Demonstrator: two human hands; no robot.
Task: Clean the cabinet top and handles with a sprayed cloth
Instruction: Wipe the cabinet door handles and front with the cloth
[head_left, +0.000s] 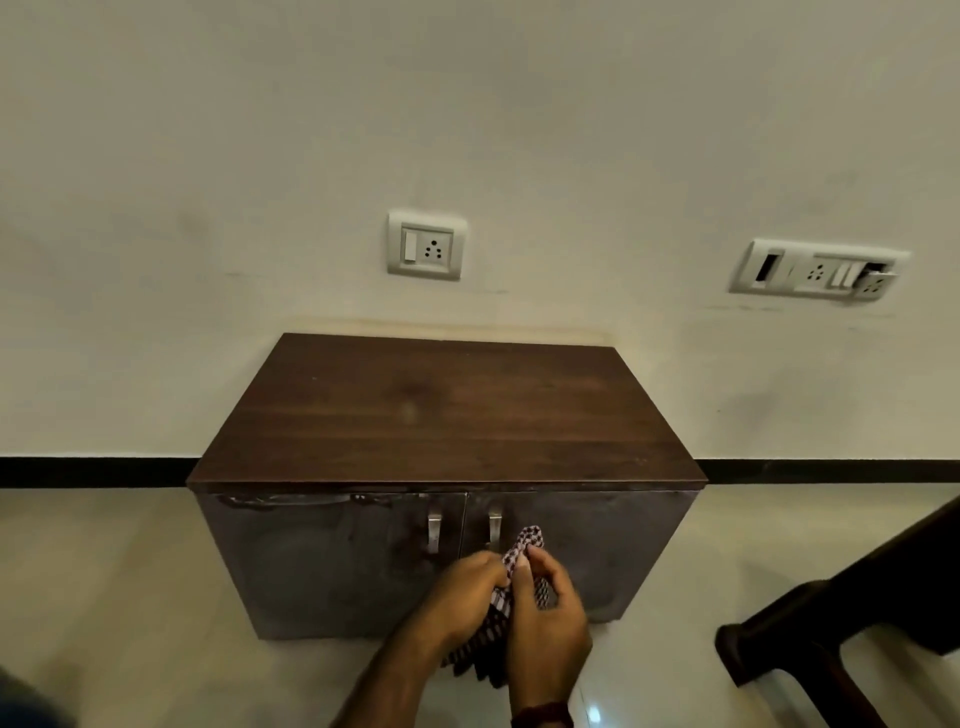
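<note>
Head view, low dark brown wooden cabinet (447, 415) against a cream wall, two vertical metal door handles (434, 531), left hand (460, 592) and right hand (545, 618) with fingers curled, gripping a checked red-and-white cloth (522, 551) before the right door, beside its handle.

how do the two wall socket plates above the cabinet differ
The left socket plate is small and squarish, with one switch and one socket, and looks intact. The right socket plate is long, holds several switches and sockets, and its right end looks broken. Both are white.
</note>
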